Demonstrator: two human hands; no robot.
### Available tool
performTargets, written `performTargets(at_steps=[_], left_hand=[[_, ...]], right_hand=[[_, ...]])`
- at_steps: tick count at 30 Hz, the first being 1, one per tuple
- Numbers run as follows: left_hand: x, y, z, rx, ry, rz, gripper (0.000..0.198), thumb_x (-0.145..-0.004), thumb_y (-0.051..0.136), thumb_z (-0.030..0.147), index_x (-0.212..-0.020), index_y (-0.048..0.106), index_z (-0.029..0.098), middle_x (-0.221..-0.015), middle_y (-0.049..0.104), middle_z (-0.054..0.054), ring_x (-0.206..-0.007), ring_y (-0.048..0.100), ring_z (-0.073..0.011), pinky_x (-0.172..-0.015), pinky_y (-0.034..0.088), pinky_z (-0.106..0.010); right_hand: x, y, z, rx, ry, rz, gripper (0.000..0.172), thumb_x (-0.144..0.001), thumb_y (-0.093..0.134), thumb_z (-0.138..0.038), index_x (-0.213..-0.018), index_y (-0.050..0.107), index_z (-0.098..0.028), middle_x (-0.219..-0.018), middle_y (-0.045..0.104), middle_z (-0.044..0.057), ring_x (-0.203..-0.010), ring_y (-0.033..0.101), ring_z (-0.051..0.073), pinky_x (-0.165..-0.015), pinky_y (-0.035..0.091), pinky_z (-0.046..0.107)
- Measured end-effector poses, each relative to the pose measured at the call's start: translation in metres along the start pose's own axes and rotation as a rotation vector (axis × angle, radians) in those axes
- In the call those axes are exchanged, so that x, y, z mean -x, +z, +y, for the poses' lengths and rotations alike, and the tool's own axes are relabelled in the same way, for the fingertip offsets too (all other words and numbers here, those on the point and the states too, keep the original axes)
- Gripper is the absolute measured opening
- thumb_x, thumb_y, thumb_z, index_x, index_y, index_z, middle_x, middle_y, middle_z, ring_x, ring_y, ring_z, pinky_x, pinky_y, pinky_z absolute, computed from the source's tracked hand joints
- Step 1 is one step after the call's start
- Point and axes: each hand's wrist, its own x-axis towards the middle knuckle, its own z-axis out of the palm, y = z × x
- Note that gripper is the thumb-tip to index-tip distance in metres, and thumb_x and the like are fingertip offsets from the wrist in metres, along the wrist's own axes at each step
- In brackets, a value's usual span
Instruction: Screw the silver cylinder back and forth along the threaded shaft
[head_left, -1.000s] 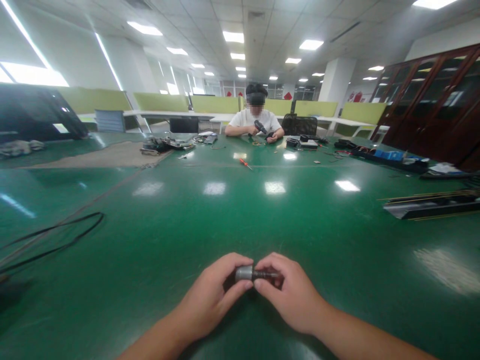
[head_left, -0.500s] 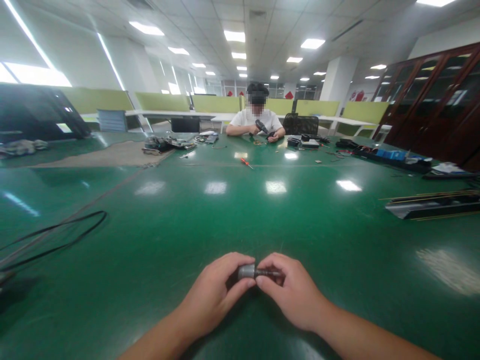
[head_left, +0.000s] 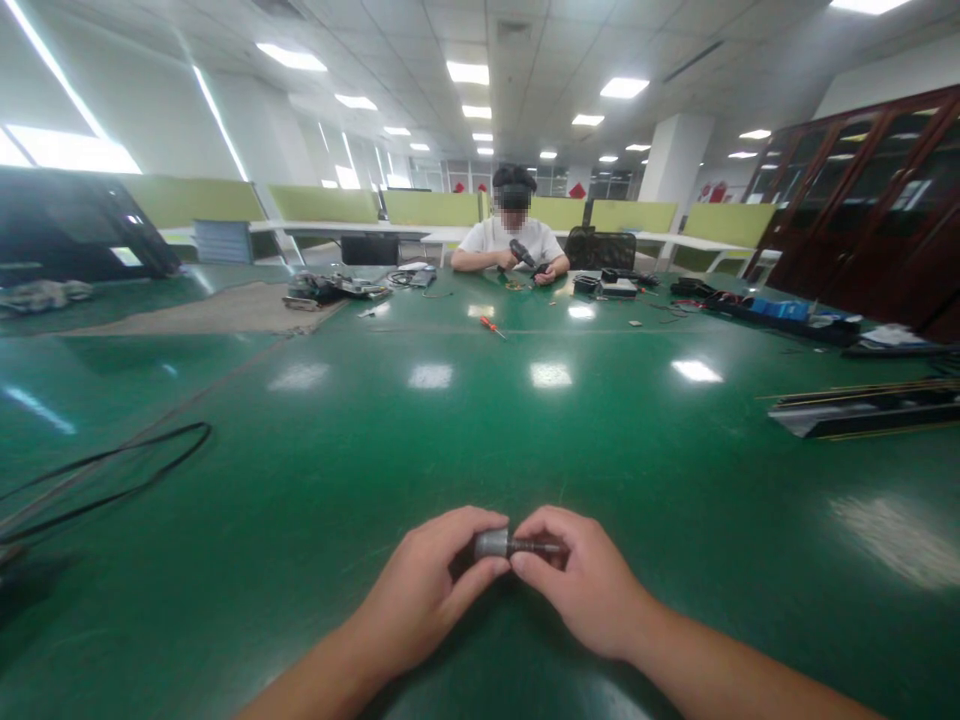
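My left hand (head_left: 435, 580) grips a short grey metal cylinder (head_left: 492, 543) between thumb and fingers, low in the middle of the view. A thin dark shaft (head_left: 536, 546) extends from its right side, lying sideways in line with it. The fingers of my right hand (head_left: 581, 575) close around this shaft, thumb and index near where it meets the cylinder. I cannot tell whether cylinder and shaft are one piece. Both hands are just above or resting on the green tabletop (head_left: 480, 440).
An orange screwdriver (head_left: 491, 326) lies farther off. Across the table a person (head_left: 517, 240) holds a dark power tool (head_left: 522, 253). Black cable (head_left: 172, 465) loops at left; a dark metal channel (head_left: 847, 412) lies right. Electronic parts (head_left: 330, 289) clutter the far side.
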Motion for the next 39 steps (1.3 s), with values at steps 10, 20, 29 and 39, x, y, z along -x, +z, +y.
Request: performTargets(at_steps=[10,20,29,39], left_hand=[[-0.0006,0.001,-0.0021,-0.014,0.001,-0.001,0.025,-0.095,0.061,0.029,-0.12,0.06,0.029,-0.112,0.07,-0.001,-0.102,0.065,-0.0193,-0.091,0.05,-0.031],[0.0003,0.0004,0.0003,-0.007,-0.008,0.011,0.024,-0.095,0.062,0.029,-0.119,0.061,0.029,-0.11,0.071,0.0,-0.1,0.066,-0.0191,-0.089,0.05,-0.03],[-0.0002,0.0003,-0.0009,-0.016,-0.002,0.016,0.025,-0.095,0.062,0.03,-0.119,0.061,0.031,-0.11,0.071,0.001,-0.1,0.067,-0.0188,-0.089,0.051,-0.03],[-0.0005,-0.0006,0.0002,-0.019,-0.003,0.017,0.024,-0.095,0.062,0.03,-0.119,0.063,0.026,-0.11,0.072,-0.004,-0.099,0.067,-0.0206,-0.088,0.052,-0.032]], right_hand=[[0.0014,0.0005,-0.0001,-0.04,0.02,-0.013,0.002,-0.083,0.066,-0.019,-0.084,0.068,-0.019,-0.077,0.063,-0.001,-0.07,0.056,0.015,-0.063,0.041,0.024],[0.0016,-0.0006,-0.0017,-0.04,0.023,-0.011,0.002,-0.083,0.065,-0.019,-0.083,0.067,-0.019,-0.076,0.063,-0.002,-0.07,0.056,0.015,-0.063,0.04,0.024],[-0.0005,-0.0012,-0.0022,-0.036,0.024,-0.011,0.001,-0.083,0.066,-0.019,-0.082,0.067,-0.019,-0.074,0.062,-0.002,-0.068,0.055,0.014,-0.062,0.04,0.024],[0.002,-0.0009,-0.0027,-0.034,0.034,-0.003,0.002,-0.083,0.066,-0.019,-0.083,0.067,-0.019,-0.074,0.062,-0.002,-0.068,0.055,0.014,-0.062,0.04,0.023]])
